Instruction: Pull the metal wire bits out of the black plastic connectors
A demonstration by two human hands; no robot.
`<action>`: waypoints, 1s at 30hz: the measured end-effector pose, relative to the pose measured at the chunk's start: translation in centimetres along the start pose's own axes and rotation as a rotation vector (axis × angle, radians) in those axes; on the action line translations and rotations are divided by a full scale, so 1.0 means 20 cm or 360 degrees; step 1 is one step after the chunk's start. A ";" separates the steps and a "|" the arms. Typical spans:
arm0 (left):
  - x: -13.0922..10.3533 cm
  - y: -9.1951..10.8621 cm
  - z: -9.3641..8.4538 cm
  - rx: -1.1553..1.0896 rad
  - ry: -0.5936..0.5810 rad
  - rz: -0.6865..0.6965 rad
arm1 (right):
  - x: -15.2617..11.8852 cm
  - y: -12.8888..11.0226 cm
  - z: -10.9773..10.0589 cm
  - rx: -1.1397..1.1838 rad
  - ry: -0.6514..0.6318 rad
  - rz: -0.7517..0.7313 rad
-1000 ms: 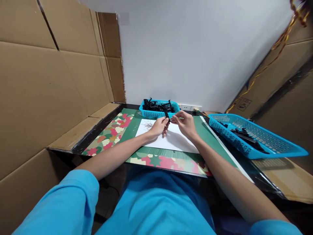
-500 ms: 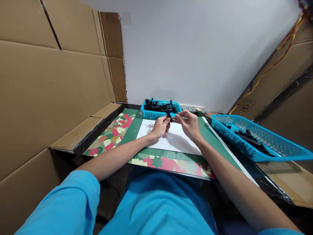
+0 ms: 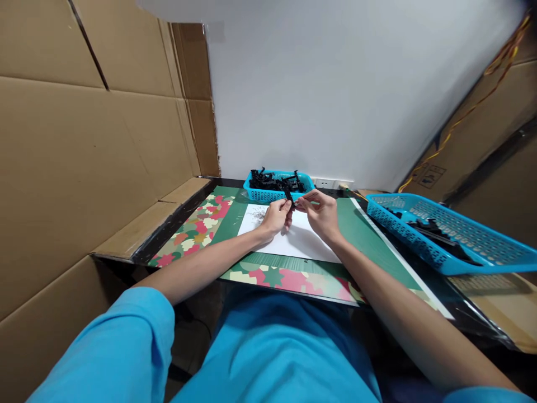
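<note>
My left hand (image 3: pixel 276 218) is closed on a narrow black plastic part (image 3: pixel 288 194), which stands tilted up out of the fingers. Close against its right side, my right hand (image 3: pixel 321 212) is pinched at the fingertips; whatever lies between them is too small to make out. Both hands are above a white sheet (image 3: pixel 310 249). On the sheet's far left lies a scatter of tiny thin pieces (image 3: pixel 257 214), partly hidden behind my left hand.
Behind my hands stands a blue basket (image 3: pixel 264 196) heaped with black plastic parts. A larger blue basket (image 3: pixel 470 224) on the right holds more black parts (image 3: pixel 440 238). Cardboard panels (image 3: pixel 96 145) rise on the left, and a white wall (image 3: pixel 327 95) closes the back.
My right hand has drawn slightly closer to the black part, its fingertips still pinched. The left hand keeps hold of the part. The whole view has shifted a little.
</note>
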State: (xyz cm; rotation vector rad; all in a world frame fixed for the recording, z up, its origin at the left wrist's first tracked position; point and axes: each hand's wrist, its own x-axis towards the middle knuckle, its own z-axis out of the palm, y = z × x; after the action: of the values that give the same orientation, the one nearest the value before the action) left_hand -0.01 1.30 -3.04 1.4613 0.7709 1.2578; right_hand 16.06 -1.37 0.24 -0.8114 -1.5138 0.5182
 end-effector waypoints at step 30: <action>0.07 0.02 0.00 -0.0029 0.0076 -0.0150 | 0.17 0.01 -0.45 -0.0607 -0.0510 0.0208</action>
State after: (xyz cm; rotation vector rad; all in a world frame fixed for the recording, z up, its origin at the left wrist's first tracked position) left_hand 0.21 2.44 -2.27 1.3692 0.8483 1.2287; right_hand 25.02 0.01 3.44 -1.1700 -1.8977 0.4770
